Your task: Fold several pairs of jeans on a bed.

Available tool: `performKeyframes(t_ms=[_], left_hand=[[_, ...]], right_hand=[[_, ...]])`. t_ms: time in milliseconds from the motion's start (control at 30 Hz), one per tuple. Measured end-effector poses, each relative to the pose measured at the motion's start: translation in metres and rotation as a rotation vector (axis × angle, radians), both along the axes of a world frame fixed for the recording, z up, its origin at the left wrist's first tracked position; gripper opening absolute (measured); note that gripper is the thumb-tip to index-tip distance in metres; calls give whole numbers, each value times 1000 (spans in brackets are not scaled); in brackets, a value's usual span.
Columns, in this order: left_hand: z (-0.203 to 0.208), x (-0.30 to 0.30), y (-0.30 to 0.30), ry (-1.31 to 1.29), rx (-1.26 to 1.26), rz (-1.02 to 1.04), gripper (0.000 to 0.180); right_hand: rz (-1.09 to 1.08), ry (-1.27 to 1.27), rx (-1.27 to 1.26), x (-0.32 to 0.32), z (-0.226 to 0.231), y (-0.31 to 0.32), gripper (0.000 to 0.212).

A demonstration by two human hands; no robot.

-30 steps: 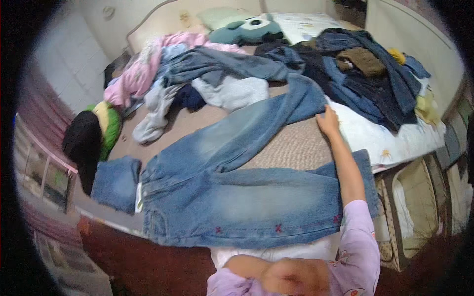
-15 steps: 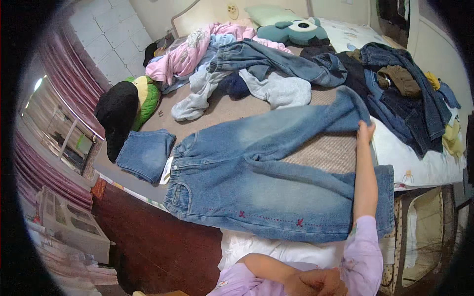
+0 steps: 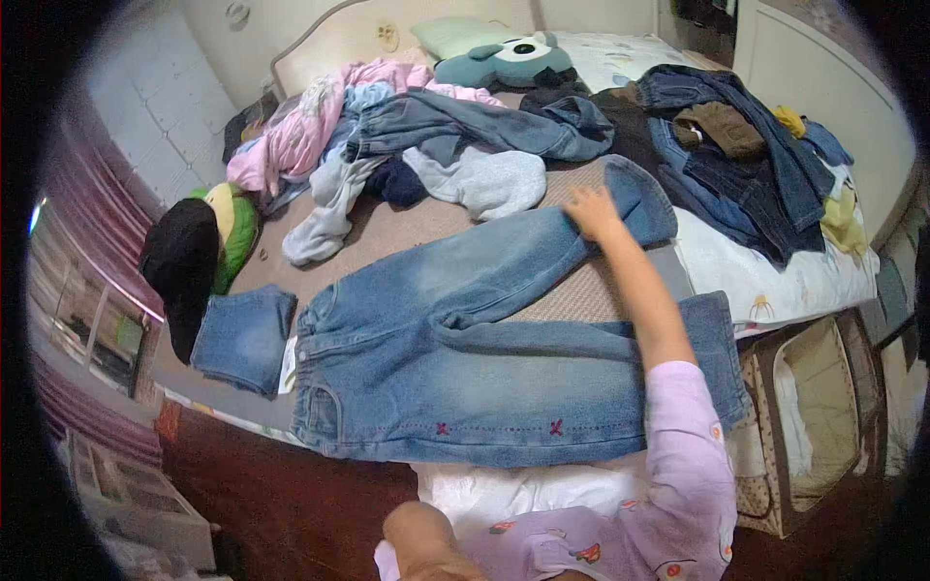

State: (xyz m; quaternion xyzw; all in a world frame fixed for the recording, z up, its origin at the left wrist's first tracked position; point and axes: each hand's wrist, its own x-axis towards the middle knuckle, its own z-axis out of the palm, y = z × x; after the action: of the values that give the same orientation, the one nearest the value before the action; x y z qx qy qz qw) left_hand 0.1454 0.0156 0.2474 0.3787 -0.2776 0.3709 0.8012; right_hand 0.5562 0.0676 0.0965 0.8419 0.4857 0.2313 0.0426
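Note:
A pair of blue jeans (image 3: 504,387) lies spread across the bed, waist at the left and legs toward the right. Small red cross-shaped stitches run along its near side. My right hand (image 3: 591,213) rests on the far trouser leg close to its hem, fingers apart and reaching over the leg's far edge. Below, at the bottom edge, my bent left arm (image 3: 418,533) shows; its fingers cannot be made out. Beside the waistband sits a folded piece of denim (image 3: 244,339), with a white tag between them.
Behind the jeans lie grey clothes (image 3: 494,182), another pair of jeans (image 3: 465,121) and pink bedding (image 3: 291,136). Dark denim clothes (image 3: 765,184) heap at the right. A black cap (image 3: 179,257) rests by a green plush (image 3: 237,237). A teal plush (image 3: 504,63) lies near the headboard.
My right hand has moved from the far leg's hem leftward to its far edge, and its fingers have spread. The hem now lies flatter. The whole view has shifted.

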Motion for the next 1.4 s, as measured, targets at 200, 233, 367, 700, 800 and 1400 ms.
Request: performKeyframes(t_ms=[200, 233, 367, 700, 800, 1400], left_hand=[[-20, -2, 21, -72, 163, -75, 16], [-24, -3, 23, -85, 183, -88, 16], [-40, -7, 26, -150, 260, -112, 17], [-67, -18, 27, -320, 516, -148, 19], [-70, -15, 32, -377, 618, -150, 20], [-175, 73, 114, 731, 1222, 1374, 10]], right_hand=[[-38, 158, -394, -4, 6, -5, 31], [-20, 131, -461, 0, 7, -19, 30], [253, -91, -254, 0, 18, -81, 26], [132, 97, 21, -34, 5, -121, 15], [62, 319, 340, -24, 16, -112, 17], [-333, -13, 228, 41, 94, -23, 15]])
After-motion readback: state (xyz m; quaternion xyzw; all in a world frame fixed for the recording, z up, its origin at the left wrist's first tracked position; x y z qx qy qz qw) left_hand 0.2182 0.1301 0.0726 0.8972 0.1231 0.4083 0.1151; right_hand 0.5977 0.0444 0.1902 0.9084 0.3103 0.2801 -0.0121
